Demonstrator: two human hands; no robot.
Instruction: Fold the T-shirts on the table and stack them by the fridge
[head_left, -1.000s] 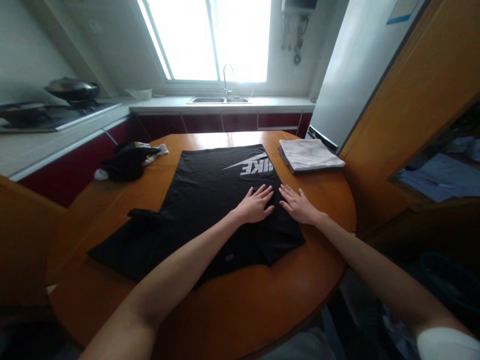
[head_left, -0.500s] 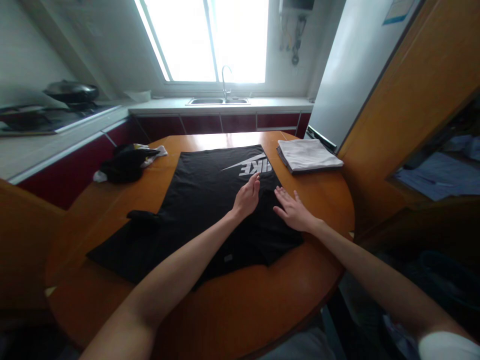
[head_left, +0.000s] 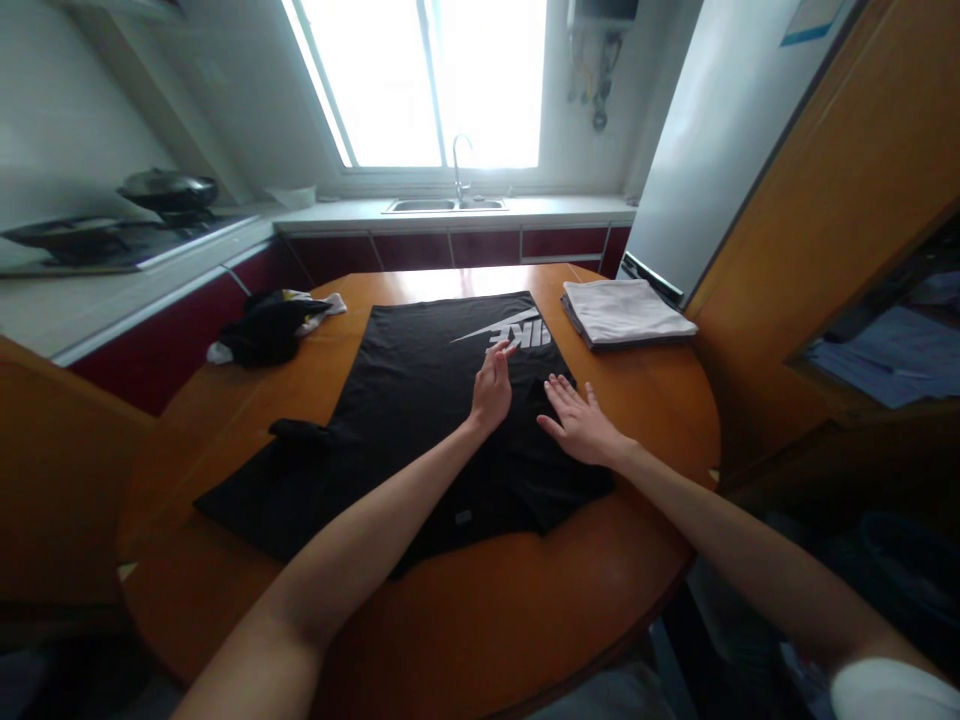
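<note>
Daylight from a window (head_left: 420,80) at 12 o'clock glances off a glossy, round-edged wooden table (head_left: 525,610) in a kitchen. Across its center lies a black shirt (head_left: 427,385), soft and matte, with straight far edges and a long flap toward 8 o'clock. White Nike lettering near its 1 o'clock corner is inverted to the wearer and partly covered by fingertips; a small pale label at its near side is too tiny to read.

Over the shirt, the left hand (head_left: 491,390) is turned on edge, narrow, fingers together and unclosed; whether it touches the fabric cannot be told. Spread flat, the right hand (head_left: 581,420) rests on the cloth toward 3 o'clock, fingers pointing to 11, covering the edge beneath.

At 2 o'clock sits a squared stack of folded cloth (head_left: 630,310), pale gray on top and darker below. Crumpled black-and-white fabric (head_left: 262,335) lies at 10 o'clock, its form hard to make out. Beyond are a steel sink (head_left: 424,205) at 12 and a dark, lidded pan (head_left: 169,188) at 10. At 5 o'clock, a white sleeve (head_left: 892,690) is cut off by the frame.
</note>
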